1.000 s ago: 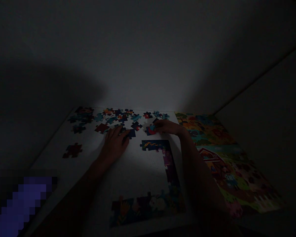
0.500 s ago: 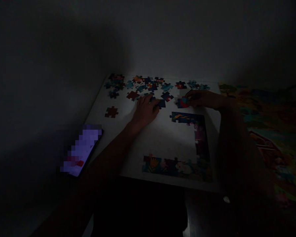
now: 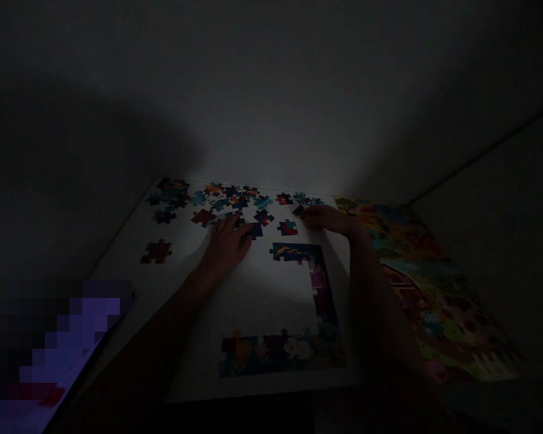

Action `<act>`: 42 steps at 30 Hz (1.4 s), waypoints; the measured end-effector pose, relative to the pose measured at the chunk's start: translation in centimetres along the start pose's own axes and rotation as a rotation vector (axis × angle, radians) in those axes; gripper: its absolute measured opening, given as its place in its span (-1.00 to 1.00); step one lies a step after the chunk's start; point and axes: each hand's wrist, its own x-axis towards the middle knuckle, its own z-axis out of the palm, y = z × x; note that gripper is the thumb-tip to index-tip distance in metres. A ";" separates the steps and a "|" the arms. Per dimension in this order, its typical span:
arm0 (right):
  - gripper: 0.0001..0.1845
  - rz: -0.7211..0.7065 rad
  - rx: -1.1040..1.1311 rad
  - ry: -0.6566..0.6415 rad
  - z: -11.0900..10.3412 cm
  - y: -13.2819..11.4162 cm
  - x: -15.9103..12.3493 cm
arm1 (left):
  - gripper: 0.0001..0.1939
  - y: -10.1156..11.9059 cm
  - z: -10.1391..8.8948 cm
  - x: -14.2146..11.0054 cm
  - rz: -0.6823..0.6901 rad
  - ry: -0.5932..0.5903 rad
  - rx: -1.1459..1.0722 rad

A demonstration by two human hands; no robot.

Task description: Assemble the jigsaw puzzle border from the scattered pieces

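My left hand (image 3: 226, 246) lies palm down among loose jigsaw pieces, its fingertips on a navy piece (image 3: 255, 230). My right hand (image 3: 329, 220) rests on the white board (image 3: 253, 301), just right of a small dark piece (image 3: 298, 210). Left of that hand sits a red and blue piece (image 3: 288, 228), apart from my fingers. Several loose pieces (image 3: 221, 200) are scattered across the far side of the board. Joined pieces form a border (image 3: 319, 283) along the board's right side and a strip (image 3: 280, 354) along its near side.
A colourful farm picture with a red barn (image 3: 428, 289) lies flat to the right of the board. A phone with a pixelated screen (image 3: 67, 355) lies at the lower left. A wall rises behind the board. The scene is dim.
The red and blue piece has left my right hand and lies on the board. My right hand has moved right, away from it. The view has swung back from its rightward shift.
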 end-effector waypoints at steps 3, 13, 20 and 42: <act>-0.72 -0.006 -0.031 0.156 -0.8 1.2 0.2 | -0.64 0.0 0.0 -0.1 0.031 0.012 -0.007; -0.65 0.022 0.061 0.711 -0.1 4.7 2.4 | -0.64 -0.4 0.4 0.2 0.061 -0.003 0.008; -0.53 0.063 0.070 0.889 0.1 5.6 2.4 | -0.61 -0.7 0.4 0.3 0.070 -0.002 0.009; -0.46 0.075 -0.334 0.671 1.2 5.8 2.6 | -0.60 -1.0 0.6 0.5 0.114 0.000 -0.027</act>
